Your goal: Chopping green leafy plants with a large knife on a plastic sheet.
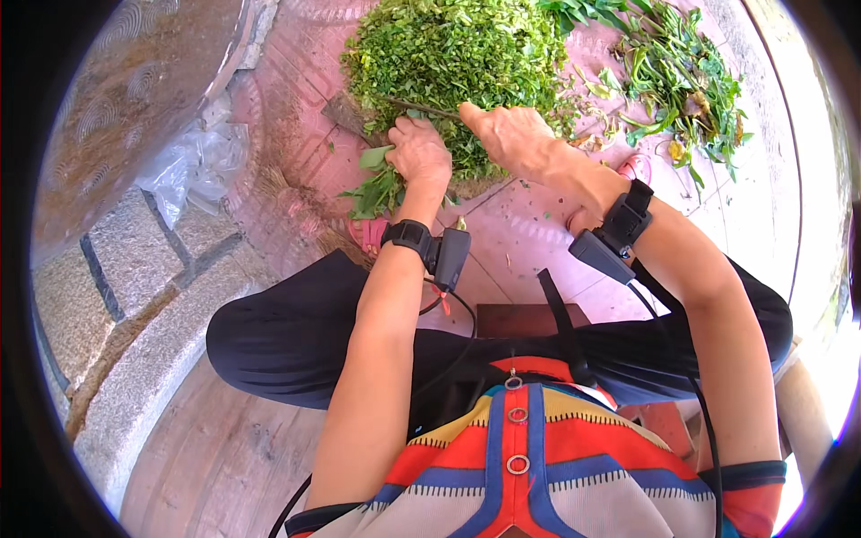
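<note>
A large heap of finely chopped green leaves [457, 60] lies before me. My left hand [420, 149] is closed on a bunch of leafy greens [378, 191], whose leaves stick out to the left and below the fingers. My right hand [514, 138] grips a knife, its handle hidden in the fist. The thin dark knife blade [422, 107] points left, just above my left fingertips, at the heap's near edge. A wooden board [348, 113] shows partly under the chopped leaves; the rest of it is covered.
Uncut stems and leaves [686, 87] lie on the pink tiles at the right. A clear plastic bag [195, 165] sits at the left beside a large patterned brown surface [134, 101]. A straw brush [296, 202] lies near my left foot. A stone kerb [161, 370] curves at the lower left.
</note>
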